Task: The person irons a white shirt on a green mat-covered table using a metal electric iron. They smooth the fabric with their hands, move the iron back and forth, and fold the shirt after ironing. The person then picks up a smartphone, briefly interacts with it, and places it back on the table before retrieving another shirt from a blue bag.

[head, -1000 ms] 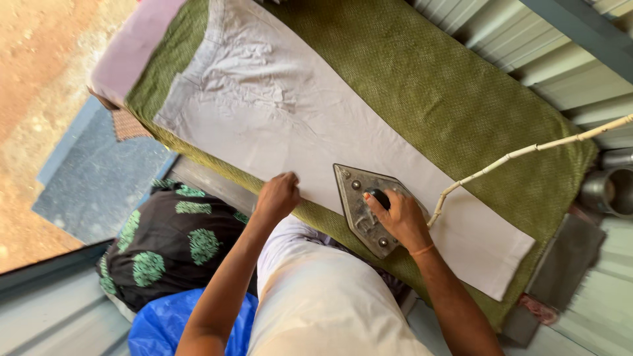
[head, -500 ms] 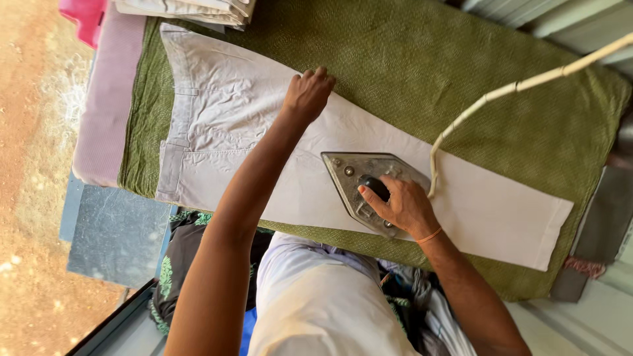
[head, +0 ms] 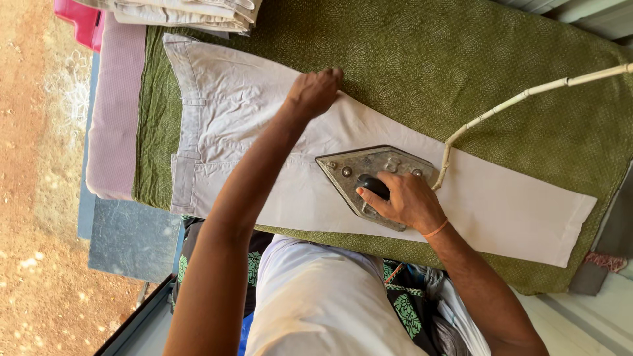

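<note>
Right hand (head: pixel 407 201) fingers around half-hidden iron (head: pixel 372 178) handle; left hand (head: pixel 315 91) curled, fingertips hidden.

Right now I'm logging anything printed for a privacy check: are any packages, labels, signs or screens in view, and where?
None in view: only pale trousers on a green cloth, a metal iron, and folded laundry at the top edge.
</note>
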